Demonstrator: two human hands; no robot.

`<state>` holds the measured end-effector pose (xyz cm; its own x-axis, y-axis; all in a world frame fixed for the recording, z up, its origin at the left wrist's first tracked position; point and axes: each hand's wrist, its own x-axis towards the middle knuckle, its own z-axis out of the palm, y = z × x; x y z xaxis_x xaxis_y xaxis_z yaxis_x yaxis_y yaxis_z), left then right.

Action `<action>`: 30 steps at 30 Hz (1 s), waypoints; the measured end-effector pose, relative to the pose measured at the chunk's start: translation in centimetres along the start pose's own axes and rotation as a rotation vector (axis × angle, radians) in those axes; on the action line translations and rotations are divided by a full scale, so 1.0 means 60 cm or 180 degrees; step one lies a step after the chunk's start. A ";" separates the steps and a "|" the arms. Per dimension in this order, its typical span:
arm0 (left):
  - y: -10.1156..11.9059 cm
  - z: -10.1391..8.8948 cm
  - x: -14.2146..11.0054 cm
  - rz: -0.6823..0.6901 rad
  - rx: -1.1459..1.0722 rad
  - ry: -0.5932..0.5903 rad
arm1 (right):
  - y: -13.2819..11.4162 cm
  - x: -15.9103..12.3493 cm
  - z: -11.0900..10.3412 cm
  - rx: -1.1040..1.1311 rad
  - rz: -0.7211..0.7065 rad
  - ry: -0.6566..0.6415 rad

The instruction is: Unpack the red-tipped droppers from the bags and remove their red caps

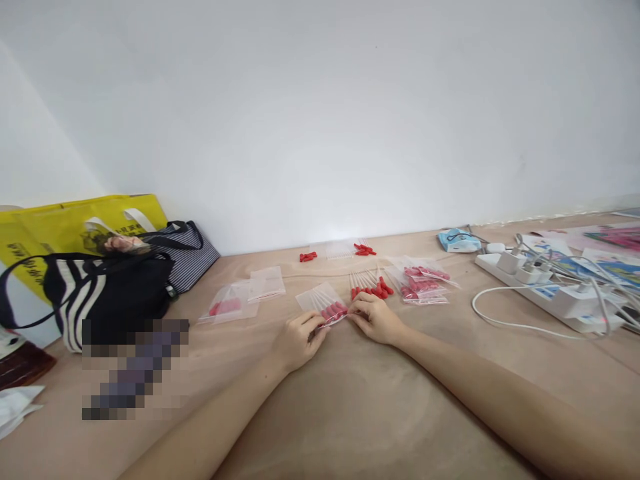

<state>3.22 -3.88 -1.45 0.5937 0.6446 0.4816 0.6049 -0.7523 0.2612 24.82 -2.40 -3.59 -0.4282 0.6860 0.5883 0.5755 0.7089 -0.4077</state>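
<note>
A small clear plastic bag [323, 301] holding several red-capped droppers lies on the tan table [350, 413]. My left hand [297, 340] is closed, pinching the bag's near edge. My right hand [375, 317] is closed too, pinching the same bag at its right end. Just beyond my right hand lies a loose bunch of red-capped droppers [373, 285]. Filled bags [420, 280] are stacked to the right of it. Flat clear bags [245, 293], one with red pieces in it, lie to the left.
A black striped handbag [115, 293], a striped pouch [187, 257] and a yellow shopping bag [75, 223] stand at the left by the wall. A white power strip [555, 293] with plugs and cables lies at the right, a face mask [457, 240] behind it. More red caps [365, 249] lie near the wall.
</note>
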 end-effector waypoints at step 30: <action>0.000 0.021 0.021 -0.1190 -0.1188 0.0093 | -0.003 0.001 0.003 -0.0357 -0.0495 0.0063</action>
<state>4.65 -2.90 -1.91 0.3552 0.8782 0.3203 0.5393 -0.4724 0.6971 24.58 -2.43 -3.60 -0.5049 0.5655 0.6522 0.5780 0.7826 -0.2312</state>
